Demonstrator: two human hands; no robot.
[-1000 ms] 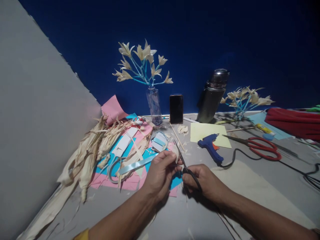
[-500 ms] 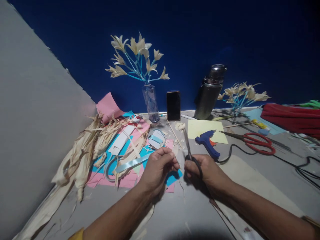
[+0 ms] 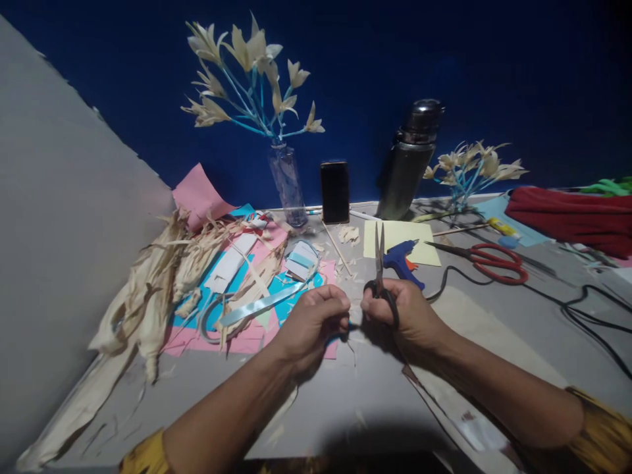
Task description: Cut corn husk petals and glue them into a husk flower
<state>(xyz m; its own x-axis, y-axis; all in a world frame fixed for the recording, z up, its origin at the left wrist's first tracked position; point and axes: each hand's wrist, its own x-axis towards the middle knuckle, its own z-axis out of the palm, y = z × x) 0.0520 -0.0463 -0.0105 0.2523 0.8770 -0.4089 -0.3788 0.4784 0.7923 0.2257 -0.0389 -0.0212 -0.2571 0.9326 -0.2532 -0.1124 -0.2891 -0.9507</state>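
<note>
My right hand [image 3: 402, 313] grips small black-handled scissors [image 3: 379, 263], blades together and pointing up and away. My left hand [image 3: 311, 322] is closed in a pinch just left of it, fingertips nearly touching the right hand's; what it pinches is too small to make out. Both hands hover over a grey table [image 3: 355, 401], above the edge of pink and blue paper sheets [image 3: 247, 339]. A pile of dried corn husks [image 3: 162, 283] lies to the left.
A vase of husk flowers [image 3: 284, 178], a phone [image 3: 334, 192] and a steel flask [image 3: 409, 164] stand at the back. A blue glue gun [image 3: 401, 260] on yellow paper, red scissors [image 3: 494, 262], black cables [image 3: 587, 316] and red cloth [image 3: 567, 220] lie to the right.
The scissors swung from pointing left across the left hand to upright. The right hand moved up beside the left. The view tilted downward.
</note>
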